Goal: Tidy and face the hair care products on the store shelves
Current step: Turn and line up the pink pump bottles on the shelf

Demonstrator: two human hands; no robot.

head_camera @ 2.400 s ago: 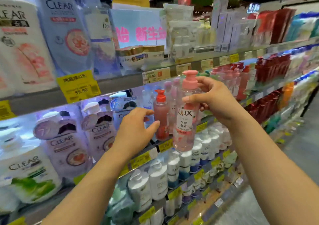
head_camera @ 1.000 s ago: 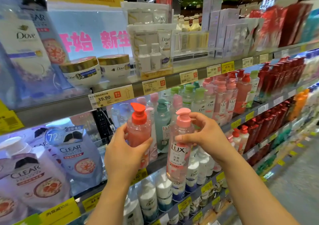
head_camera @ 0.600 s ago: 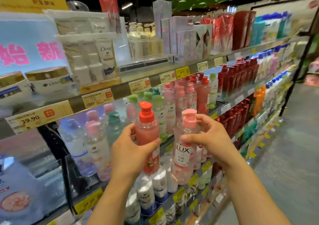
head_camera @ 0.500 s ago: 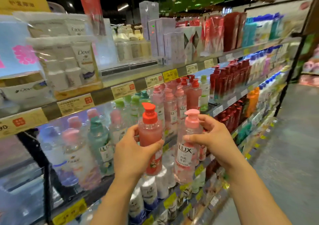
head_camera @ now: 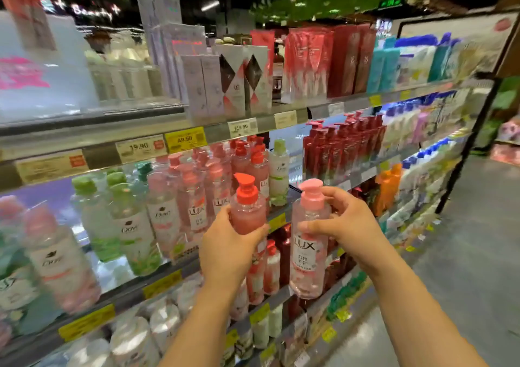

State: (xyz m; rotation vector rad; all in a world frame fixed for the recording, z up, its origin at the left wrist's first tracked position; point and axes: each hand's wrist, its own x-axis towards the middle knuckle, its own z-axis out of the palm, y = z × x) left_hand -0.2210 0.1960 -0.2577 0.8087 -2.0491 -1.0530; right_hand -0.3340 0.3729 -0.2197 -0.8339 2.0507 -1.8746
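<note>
My left hand (head_camera: 228,250) grips a coral-pink pump bottle with a red pump (head_camera: 247,206), held upright in front of the middle shelf. My right hand (head_camera: 343,226) holds a pale pink LUX pump bottle (head_camera: 308,243) by its shoulder, label facing me, hanging in front of the shelf edge. Both bottles are off the shelf and side by side, a little apart. Behind them stands a group of pink LUX bottles (head_camera: 202,195) on the middle shelf (head_camera: 157,268).
Green and white Dove bottles (head_camera: 126,220) stand left on the same shelf, dark red pump bottles (head_camera: 337,147) to the right. Boxes and red pouches (head_camera: 306,62) fill the top shelf. White bottles sit below. The aisle floor (head_camera: 464,254) opens on the right.
My left hand reached for the red-pump bottle and took it off the shelf. I have moved right along the aisle with both bottles, from the Clear pouches to the pink LUX section.
</note>
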